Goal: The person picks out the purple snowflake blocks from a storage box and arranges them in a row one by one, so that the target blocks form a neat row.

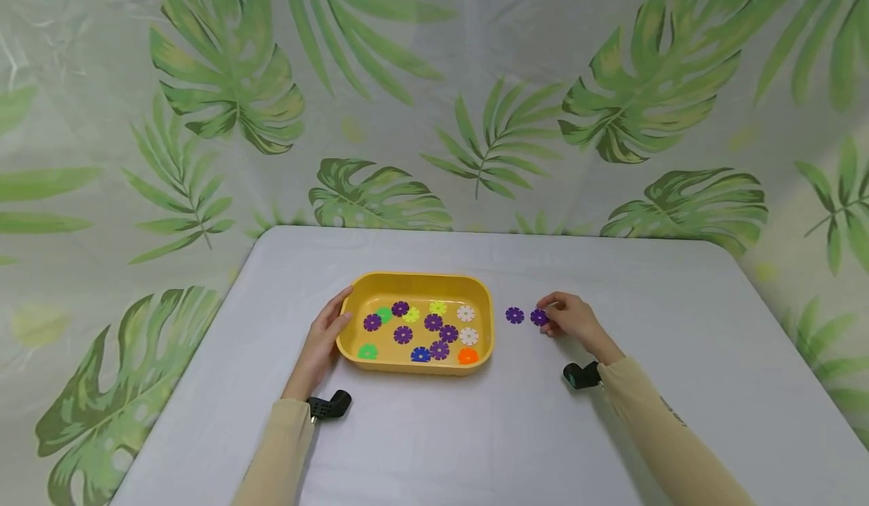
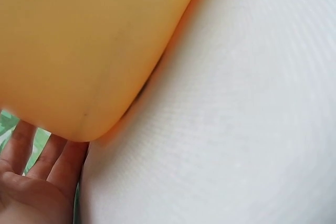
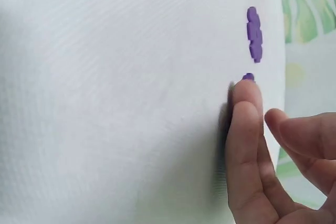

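The fingers of my left hand (image 1: 322, 344) grip the left side of a yellow tray (image 1: 414, 368), with the thumb over its rim. In the left wrist view, fingers (image 2: 63, 166) show behind the tray's wall. My right hand (image 1: 572, 317) holds a purple snowflake disc (image 1: 538, 317) with its fingertips, at table level to the right of the tray. Those fingers (image 3: 244, 129) cover most of the disc in the right wrist view; only a tip of purple (image 3: 249, 76) shows. A second purple disc (image 1: 514, 315) lies flat between the tray and that hand.
Inside the tray lie several discs: purple, green, a blue disc (image 1: 420, 354), an orange disc (image 1: 468, 356), yellow and white discs (image 1: 465, 313). The table (image 1: 434, 446) has a white cover. Behind it hangs a leaf-patterned curtain (image 1: 380, 114).
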Motion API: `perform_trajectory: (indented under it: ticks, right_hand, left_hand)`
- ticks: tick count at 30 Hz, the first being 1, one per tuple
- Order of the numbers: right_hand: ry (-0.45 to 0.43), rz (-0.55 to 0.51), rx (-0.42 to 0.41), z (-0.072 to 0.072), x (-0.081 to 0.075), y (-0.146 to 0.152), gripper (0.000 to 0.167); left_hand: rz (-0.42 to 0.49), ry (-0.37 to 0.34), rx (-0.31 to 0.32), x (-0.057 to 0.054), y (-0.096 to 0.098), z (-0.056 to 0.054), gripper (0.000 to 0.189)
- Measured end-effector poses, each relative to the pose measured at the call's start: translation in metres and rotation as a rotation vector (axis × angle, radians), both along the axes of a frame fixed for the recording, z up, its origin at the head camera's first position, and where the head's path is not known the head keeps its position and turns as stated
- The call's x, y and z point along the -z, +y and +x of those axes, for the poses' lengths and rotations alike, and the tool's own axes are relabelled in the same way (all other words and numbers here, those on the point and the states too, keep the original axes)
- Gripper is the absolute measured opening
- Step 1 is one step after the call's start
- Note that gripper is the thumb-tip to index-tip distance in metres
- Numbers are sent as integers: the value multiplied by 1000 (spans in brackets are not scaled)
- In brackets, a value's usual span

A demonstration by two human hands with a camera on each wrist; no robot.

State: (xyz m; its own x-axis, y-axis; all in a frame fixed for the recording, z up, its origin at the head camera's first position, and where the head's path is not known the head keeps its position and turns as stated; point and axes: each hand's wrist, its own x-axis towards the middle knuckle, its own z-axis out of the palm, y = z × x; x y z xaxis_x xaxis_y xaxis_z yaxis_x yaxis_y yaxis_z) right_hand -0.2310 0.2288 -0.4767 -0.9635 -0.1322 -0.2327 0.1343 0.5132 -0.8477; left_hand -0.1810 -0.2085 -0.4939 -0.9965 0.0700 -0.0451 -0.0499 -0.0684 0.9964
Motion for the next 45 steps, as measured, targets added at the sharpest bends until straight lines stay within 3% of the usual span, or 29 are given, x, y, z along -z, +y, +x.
perform_trajectory:
  ticks: [3, 7, 13, 18, 24, 32, 39, 45]
  right_hand:
    - [31, 13, 0, 1, -9, -6, 27]
    - [58, -63, -36, 1, -27, -22, 28]
    - [27, -180, -192, -1, -56, -65, 32]
    - [-34, -246, -319, -6, -66, -106, 36]
    - [-114, -276, -472, -16, -56, -147, 36]
    - [-269, -236, -609, -21, -38, -187, 32]
    - [-393, -183, -624, -21, -31, -206, 31]
    - [-410, -114, -635, -24, -30, -216, 29]
  left_hand:
    - [0, 2, 13, -9, 1, 4, 49]
    - [-6, 3, 21, -12, 1, 5, 49]
    - [-13, 8, 2, 4, -3, -2, 47]
    - [-25, 21, -10, 11, -3, -4, 48]
    - [12, 10, 0, 8, -3, -2, 48]
    - [-9, 9, 14, -10, 1, 5, 49]
    - [-16, 10, 14, -13, 2, 7, 49]
    - [-14, 3, 14, -14, 3, 7, 48]
